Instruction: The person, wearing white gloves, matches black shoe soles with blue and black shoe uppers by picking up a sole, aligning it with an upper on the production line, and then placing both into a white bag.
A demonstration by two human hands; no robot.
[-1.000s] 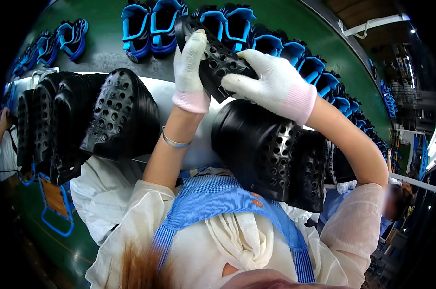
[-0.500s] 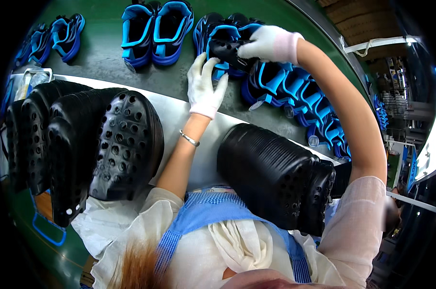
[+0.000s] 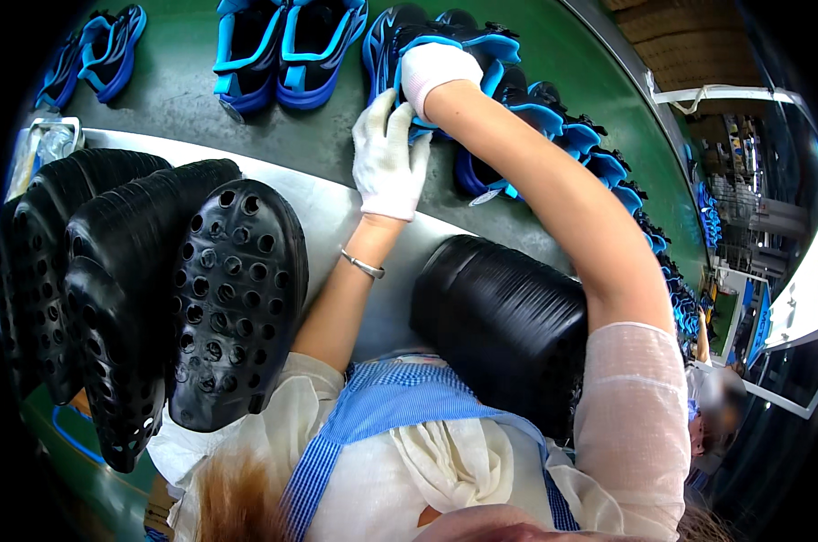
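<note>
A black sneaker point(image 3: 384, 50) with light blue lining lies at the top middle, its heel toward me. My left hand point(image 3: 389, 163), in a white glove, has fingers and thumb at its heel, gripping it. My right hand point(image 3: 441, 72), gloved too, is pressed down at the shoe's opening; its fingers are hidden, and no black insert shows there. Nested black perforated plastic shoe inserts point(image 3: 237, 298) stand in rows to the left of my left forearm. Another nested row of black inserts point(image 3: 495, 298) lies right of it, partly behind my right arm.
A pair of blue-black sneakers point(image 3: 287, 54) stands at the upper left, with more point(image 3: 111, 54) farther left. A long line of sneakers point(image 3: 599, 163) runs along the green surface point(image 3: 535, 27) to the right. A person point(image 3: 716, 397) is at the far right.
My right hand has moved left and turned down into the sneaker's opening; the black insert it held is now out of sight. My left hand stays at the heel. The whole view has shifted slightly.
</note>
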